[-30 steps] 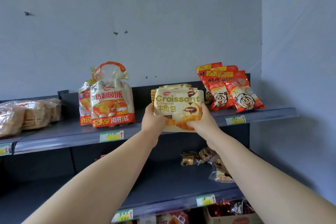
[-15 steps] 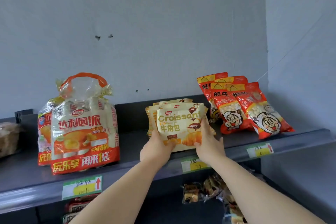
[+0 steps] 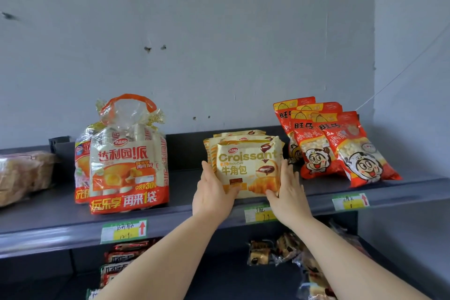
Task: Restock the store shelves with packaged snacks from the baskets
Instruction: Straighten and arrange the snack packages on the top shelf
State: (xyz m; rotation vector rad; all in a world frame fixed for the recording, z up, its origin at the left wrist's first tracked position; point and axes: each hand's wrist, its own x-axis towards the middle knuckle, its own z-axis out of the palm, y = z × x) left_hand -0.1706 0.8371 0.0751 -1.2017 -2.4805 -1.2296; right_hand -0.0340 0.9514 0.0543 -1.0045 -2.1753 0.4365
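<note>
— Head view: progress?
— Top shelf (image 3: 185, 190) partly stocked. Croissant pack (image 3: 248, 168) upright against its stack (image 3: 239, 134), pinched at both lower corners by left hand (image 3: 214, 192) and right hand (image 3: 288, 190). Not yet released; baskets out of sight.

The left edge cuts off a bread bag (image 3: 23, 175). Behind the front pack (image 3: 248, 168), rear croissant packs (image 3: 210, 151) are mostly hidden; I can't read the blurry price tag (image 3: 123, 231).

Glossy plastic croissant pack (image 3: 248, 168); matt dark shelf (image 3: 185, 217).
</note>
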